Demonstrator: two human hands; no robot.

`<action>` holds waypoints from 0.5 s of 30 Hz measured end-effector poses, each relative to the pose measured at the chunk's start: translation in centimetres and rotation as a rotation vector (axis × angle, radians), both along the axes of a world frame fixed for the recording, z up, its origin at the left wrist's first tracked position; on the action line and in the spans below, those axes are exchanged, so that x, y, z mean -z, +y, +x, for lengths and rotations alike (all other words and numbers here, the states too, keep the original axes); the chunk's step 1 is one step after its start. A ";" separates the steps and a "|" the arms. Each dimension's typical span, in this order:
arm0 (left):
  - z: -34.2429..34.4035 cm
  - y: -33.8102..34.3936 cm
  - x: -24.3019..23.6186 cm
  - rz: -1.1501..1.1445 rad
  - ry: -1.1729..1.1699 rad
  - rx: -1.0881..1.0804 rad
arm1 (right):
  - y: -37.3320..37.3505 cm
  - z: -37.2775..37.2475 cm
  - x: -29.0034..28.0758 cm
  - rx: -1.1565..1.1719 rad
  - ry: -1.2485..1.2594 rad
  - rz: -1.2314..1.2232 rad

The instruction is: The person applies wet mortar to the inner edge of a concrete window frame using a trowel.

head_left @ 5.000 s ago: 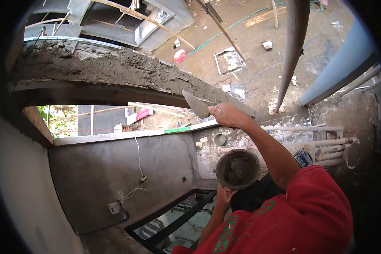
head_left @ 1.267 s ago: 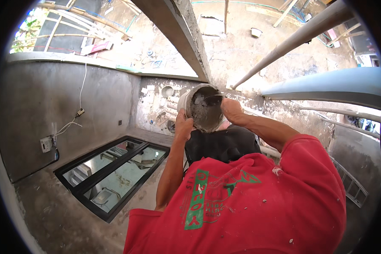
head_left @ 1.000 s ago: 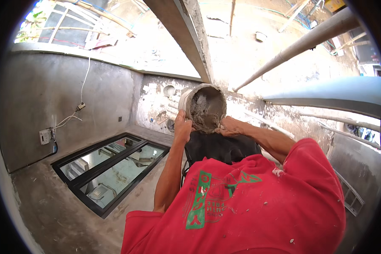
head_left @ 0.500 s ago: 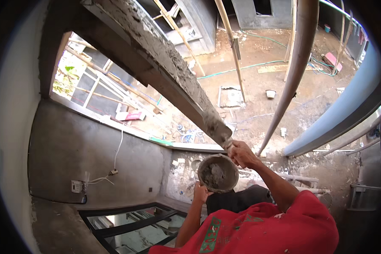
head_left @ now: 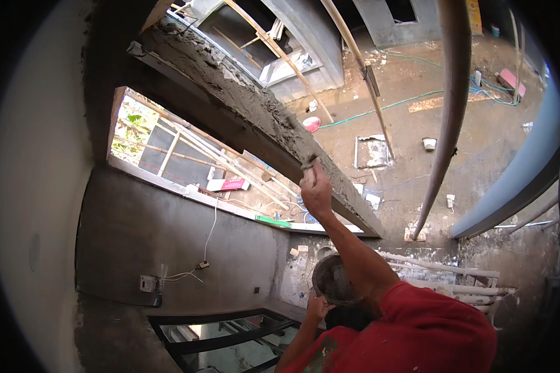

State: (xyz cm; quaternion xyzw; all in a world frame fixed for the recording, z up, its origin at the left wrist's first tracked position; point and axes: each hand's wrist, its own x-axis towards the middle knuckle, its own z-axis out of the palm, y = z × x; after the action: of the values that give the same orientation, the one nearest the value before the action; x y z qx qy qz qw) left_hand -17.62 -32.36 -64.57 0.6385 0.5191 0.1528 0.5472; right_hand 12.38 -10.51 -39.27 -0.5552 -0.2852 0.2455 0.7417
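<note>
My right hand (head_left: 317, 191) is closed around the handle of a mortar-caked trowel (head_left: 309, 163), held against the top of a long narrow beam (head_left: 350, 198). Rough wet mortar (head_left: 246, 99) coats the beam, lumpier toward the far left. The trowel's blade is hard to make out against the grey mortar. Low and close to my body, my left hand (head_left: 318, 307) grips the rim of a round dark bucket (head_left: 328, 281) with grey mortar inside. My right forearm hides the bucket's right side.
A bamboo pole (head_left: 361, 78) and a thicker pole (head_left: 443, 124) rise beyond the beam. A blue curved column (head_left: 516, 168) stands right. Below lie a white bucket (head_left: 429, 144), green hose (head_left: 379, 105) and pipes (head_left: 442, 267). A black-framed glass panel (head_left: 230, 339) is at lower left.
My right hand and the trowel have moved up and left along the beam, away from the bucket. The view has shifted, so the scene sits farther right. My left hand still holds the bucket.
</note>
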 end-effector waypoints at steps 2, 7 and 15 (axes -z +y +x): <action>-1.2 -1.1 0.1 0.123 0.005 0.046 | -5.2 -4.4 3.5 -0.130 -0.092 0.011; 2.9 0.7 -2.5 -0.621 -0.453 -0.674 | -11.6 -1.1 5.5 -0.563 0.221 -0.196; 3.3 1.5 -3.5 -0.658 -0.435 -0.643 | -0.7 4.8 0.7 -0.755 0.574 0.081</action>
State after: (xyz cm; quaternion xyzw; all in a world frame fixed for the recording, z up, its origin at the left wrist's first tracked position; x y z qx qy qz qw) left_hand -14.35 -30.85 -61.02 0.1935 0.5840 0.2715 0.7401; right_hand 17.19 -11.20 -40.00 -0.2931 -0.2600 0.6301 0.6704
